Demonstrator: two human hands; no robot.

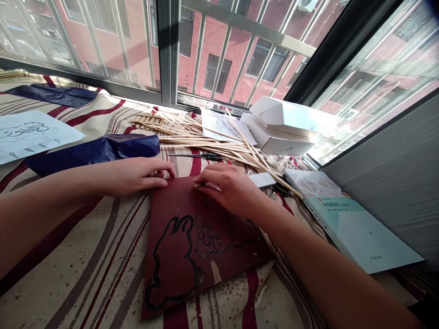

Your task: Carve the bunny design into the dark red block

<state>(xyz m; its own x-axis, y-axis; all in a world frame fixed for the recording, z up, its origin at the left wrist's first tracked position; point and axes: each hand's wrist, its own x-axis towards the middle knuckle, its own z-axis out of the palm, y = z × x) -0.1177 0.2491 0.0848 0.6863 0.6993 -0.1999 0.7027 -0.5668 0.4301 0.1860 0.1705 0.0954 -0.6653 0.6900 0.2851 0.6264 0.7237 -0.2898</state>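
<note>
A dark red board [171,201] lies tilted on the striped cloth, carrying carved, black-lined animal outlines. A pale bare patch [216,271] shows near its lower edge. My left hand [149,177] is at the board's upper left corner, thumb and curled fingers gripping its edge. Over the upper part of the board, my right hand [229,186] is closed in a pinch. Something small and pale seems to sit at its fingertips, too small to name. My right hand and forearm hide part of the board's right side.
Thin wooden strips [206,142] lie in a heap behind the board, with a dark pointed tool [209,156] before them. Dark blue sheets [103,153], a drawing [30,132], a white box [284,132] and a book [363,233] surround it. Crumbs dot the cloth [113,274].
</note>
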